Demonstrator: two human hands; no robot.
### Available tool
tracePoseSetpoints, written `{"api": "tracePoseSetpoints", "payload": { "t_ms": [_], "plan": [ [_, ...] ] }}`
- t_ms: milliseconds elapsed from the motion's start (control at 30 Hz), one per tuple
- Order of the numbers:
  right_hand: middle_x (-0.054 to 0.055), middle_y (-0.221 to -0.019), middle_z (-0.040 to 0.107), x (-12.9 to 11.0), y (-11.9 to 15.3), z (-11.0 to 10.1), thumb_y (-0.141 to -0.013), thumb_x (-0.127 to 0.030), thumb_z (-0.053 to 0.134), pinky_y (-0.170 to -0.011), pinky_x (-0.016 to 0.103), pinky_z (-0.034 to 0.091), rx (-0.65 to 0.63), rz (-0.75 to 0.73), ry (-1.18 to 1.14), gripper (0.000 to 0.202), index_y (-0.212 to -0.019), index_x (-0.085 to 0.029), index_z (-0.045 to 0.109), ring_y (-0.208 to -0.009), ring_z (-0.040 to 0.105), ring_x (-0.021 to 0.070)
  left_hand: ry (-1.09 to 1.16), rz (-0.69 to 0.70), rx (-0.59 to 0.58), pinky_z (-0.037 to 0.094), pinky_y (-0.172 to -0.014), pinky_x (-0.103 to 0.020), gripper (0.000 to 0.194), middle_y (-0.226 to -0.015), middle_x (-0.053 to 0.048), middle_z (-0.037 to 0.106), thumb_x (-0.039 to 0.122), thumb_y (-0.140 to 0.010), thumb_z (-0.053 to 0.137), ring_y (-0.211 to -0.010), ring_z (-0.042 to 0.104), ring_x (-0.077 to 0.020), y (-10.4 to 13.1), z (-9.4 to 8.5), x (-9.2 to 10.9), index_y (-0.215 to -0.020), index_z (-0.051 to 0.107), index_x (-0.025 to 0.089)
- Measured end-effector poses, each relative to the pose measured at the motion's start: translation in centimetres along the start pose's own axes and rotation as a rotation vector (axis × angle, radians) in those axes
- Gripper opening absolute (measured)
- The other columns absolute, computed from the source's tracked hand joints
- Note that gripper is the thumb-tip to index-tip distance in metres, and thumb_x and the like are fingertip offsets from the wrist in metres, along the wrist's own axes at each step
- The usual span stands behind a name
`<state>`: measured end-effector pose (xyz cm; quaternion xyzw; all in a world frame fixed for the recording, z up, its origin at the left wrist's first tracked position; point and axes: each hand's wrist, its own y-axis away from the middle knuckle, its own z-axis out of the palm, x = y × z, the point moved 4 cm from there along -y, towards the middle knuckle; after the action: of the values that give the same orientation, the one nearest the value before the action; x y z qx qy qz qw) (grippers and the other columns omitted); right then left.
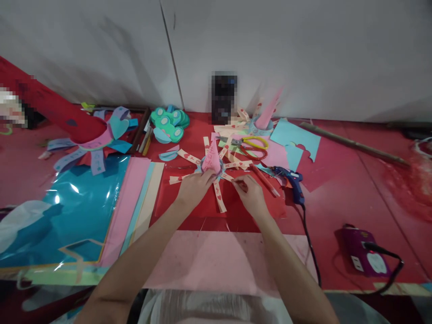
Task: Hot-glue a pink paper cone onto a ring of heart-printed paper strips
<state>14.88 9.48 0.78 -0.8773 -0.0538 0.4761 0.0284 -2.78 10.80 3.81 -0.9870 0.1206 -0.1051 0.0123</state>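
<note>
A pink paper cone (211, 157) stands at the centre of a ring with cream paper strips (219, 198) fanning out, marked with red hearts and letters. My left hand (195, 186) has its fingers closed at the base of the cone and ring. To the right, my right hand (249, 191) pinches the end of one cream strip (228, 177) at the lower right. Red paper (189, 202) lies beneath the piece. Just right of it are a red stick (266, 181) and a blue glue gun (294, 180).
Scissors (253, 148) lie behind the piece, near a second pink cone (269, 110) and blue paper (295, 135). Green cut-outs (170, 122) sit back left; coloured sheets (126, 202) and a red cone craft (77, 128) are left. A purple power socket (364, 252) stands right.
</note>
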Motion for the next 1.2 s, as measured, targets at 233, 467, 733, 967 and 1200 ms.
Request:
{"api": "tracePoseSetpoints", "payload": {
  "t_ms": [233, 467, 733, 967, 1200],
  "plan": [
    [0.005, -0.080, 0.058, -1.0, -0.9, -0.6, -0.087, -0.039, 0.043, -0.066, 0.026, 0.045, -0.003, 0.001, 0.037, 0.027, -0.078, -0.018, 0.057, -0.073, 0.055, 0.0147, 0.093, 0.031, 0.300, 0.032, -0.055, -0.023, 0.022, -0.064, -0.002, 0.063, 0.028, -0.088, 0.043, -0.057, 0.056, -0.0124, 1.0, -1.0, -0.5, -0.079, 0.060, 0.018],
    [0.002, -0.067, 0.056, -3.2, -4.9, -3.1, -0.082, -0.042, 0.048, -0.063, 0.024, 0.038, 0.093, -0.041, 0.116, 0.028, -0.068, -0.018, 0.052, -0.063, 0.050, 0.0120, 0.338, -0.078, 0.395, 0.025, -0.048, -0.021, 0.033, -0.046, 0.005, 0.037, 0.026, -0.085, 0.041, -0.043, 0.033, -0.0073, 1.6, -0.9, -2.1, -0.054, 0.036, 0.018],
    [0.001, -0.064, 0.056, -3.2, -5.6, -2.2, -0.081, -0.046, 0.045, -0.061, 0.023, 0.038, 0.054, 0.047, -0.008, 0.032, -0.069, -0.018, 0.051, -0.060, 0.050, 0.0114, 0.495, -0.210, 0.337, 0.028, -0.049, -0.022, 0.029, -0.049, 0.004, 0.039, 0.026, -0.085, 0.039, -0.046, 0.036, -0.0093, 1.1, -1.1, -3.1, -0.057, 0.034, 0.019],
    [0.003, -0.067, 0.058, -3.4, -6.2, -1.3, -0.082, -0.043, 0.042, -0.064, 0.026, 0.040, 0.045, 0.036, -0.006, 0.029, -0.071, -0.018, 0.051, -0.064, 0.053, 0.0136, 0.574, -0.382, 0.353, 0.032, -0.056, -0.024, 0.028, -0.053, 0.001, 0.047, 0.027, -0.087, 0.036, -0.058, 0.045, -0.0141, 1.2, 1.1, -4.9, -0.059, 0.035, 0.021],
    [0.003, -0.070, 0.061, -3.4, -7.9, -0.9, -0.082, -0.041, 0.042, -0.066, 0.026, 0.041, 0.013, 0.014, 0.012, 0.027, -0.071, -0.018, 0.053, -0.066, 0.056, 0.0137, 0.769, -0.449, 0.322, 0.036, -0.055, -0.022, 0.028, -0.052, 0.003, 0.048, 0.026, -0.087, 0.035, -0.051, 0.047, -0.0107, 0.9, 1.3, -5.3, -0.061, 0.039, 0.020]
  ]
}}
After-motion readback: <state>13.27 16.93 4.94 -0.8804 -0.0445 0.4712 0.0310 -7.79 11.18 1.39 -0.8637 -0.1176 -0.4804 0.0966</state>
